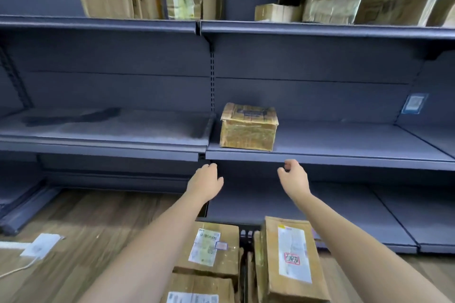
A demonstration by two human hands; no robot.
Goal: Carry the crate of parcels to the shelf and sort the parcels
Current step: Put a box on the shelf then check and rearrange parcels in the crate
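Though partly visible, crate [247, 235] mostly hidden.

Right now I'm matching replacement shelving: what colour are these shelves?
Dark blue-grey shelves, shown in the head view.

Wood-look plank floor [81, 214] underfoot, brown and streaked. Dark grey metal back panels [110, 61] behind, ribbed across, with a slotted upright [212, 81] between two bays. A small blue-edged label [414, 104] stuck on the right side panel. White paper slip [40, 246] and pale cord [18, 269] lying on the floor at left.
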